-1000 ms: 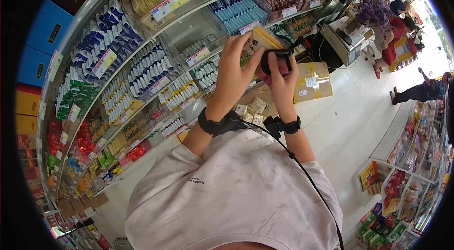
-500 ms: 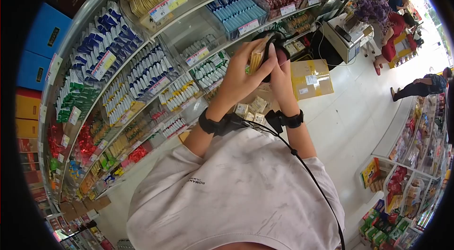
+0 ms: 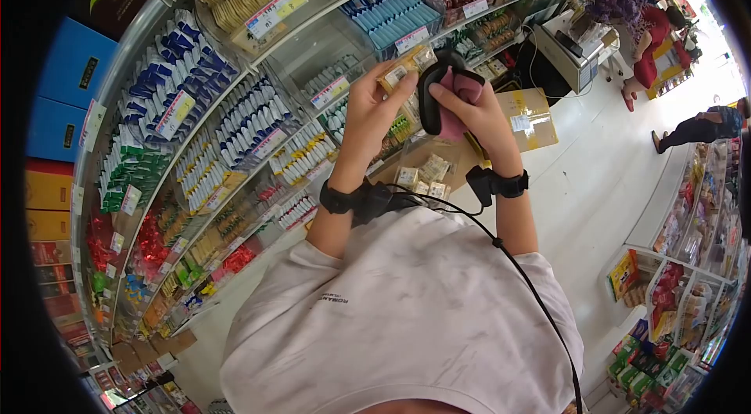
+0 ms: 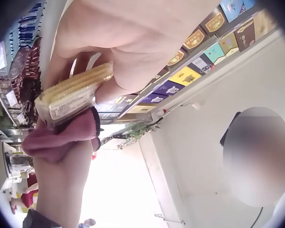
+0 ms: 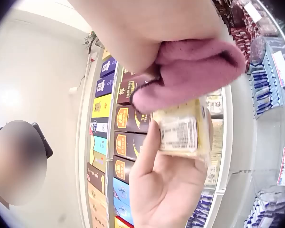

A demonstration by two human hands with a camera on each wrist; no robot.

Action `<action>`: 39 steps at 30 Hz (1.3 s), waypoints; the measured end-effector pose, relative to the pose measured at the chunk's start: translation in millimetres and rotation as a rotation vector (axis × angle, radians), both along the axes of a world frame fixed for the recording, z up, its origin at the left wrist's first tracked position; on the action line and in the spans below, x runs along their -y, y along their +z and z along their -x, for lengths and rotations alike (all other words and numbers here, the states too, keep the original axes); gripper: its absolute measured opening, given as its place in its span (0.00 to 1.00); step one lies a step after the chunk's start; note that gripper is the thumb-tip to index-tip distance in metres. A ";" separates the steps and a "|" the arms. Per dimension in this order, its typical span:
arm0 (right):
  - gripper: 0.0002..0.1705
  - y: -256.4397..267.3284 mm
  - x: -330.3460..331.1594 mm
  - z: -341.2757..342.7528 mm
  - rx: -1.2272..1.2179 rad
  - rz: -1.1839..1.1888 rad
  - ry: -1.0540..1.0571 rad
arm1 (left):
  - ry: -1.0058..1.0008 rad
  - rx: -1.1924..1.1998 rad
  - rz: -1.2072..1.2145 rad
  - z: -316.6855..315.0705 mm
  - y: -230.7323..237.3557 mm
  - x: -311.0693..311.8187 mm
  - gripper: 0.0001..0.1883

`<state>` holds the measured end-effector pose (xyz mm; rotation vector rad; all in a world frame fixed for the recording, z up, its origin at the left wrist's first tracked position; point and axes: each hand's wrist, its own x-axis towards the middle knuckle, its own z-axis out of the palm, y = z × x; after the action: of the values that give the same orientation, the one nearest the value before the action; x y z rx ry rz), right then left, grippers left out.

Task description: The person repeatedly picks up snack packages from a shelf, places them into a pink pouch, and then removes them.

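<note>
In the head view my left hand (image 3: 369,109) holds a small clear pack of yellowish pieces (image 3: 397,76). Fingers and thumb grip the pack on opposite sides. A printed label with a barcode (image 5: 179,134) shows on its face in the right wrist view. My right hand (image 3: 486,118) holds a folded pink cloth (image 5: 192,71) with black edging and a black outer side, its thumb pressed on the pink. The cloth is right beside the pack, and in the left wrist view the pack (image 4: 69,100) overlaps it. Most right-hand fingers are hidden behind the cloth.
Curved shelves with clear bins of wrapped snacks (image 3: 254,113) line the left and front. Below my hands, several small packs (image 3: 434,167) lie in an open carton. A taped cardboard box (image 3: 532,120) stands on the floor, near a counter (image 3: 575,62). People (image 3: 704,126) are at the right.
The hands have drawn apart after being close together. The cloth has opened out to show more pink, and the pack has turned so its face shows beside the left thumb.
</note>
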<state>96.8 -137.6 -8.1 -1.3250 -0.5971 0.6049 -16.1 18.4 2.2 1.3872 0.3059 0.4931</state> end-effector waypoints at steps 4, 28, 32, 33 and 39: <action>0.18 -8.7 2.8 0.7 0.019 0.017 -0.019 | -0.016 0.035 0.092 -3.6 4.1 1.5 0.20; 0.20 -34.2 -26.1 27.0 -0.355 -0.348 -0.040 | 0.121 0.179 -0.136 -3.8 10.1 -1.7 0.16; 0.21 -26.0 -34.4 39.2 -0.341 -0.408 -0.014 | 0.159 0.185 -0.288 -8.4 6.5 5.3 0.16; 0.21 -24.7 -34.6 38.5 -0.319 -0.416 -0.021 | 0.154 0.193 -0.294 -8.8 7.7 6.0 0.16; 0.20 -31.6 -27.6 35.8 -0.264 -0.349 0.011 | 0.061 0.118 -0.238 -5.4 9.9 1.8 0.18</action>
<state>61.0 -110.0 -39.7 -0.8981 -0.4683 0.6400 -10.8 16.6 12.2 1.5751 0.1986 0.6765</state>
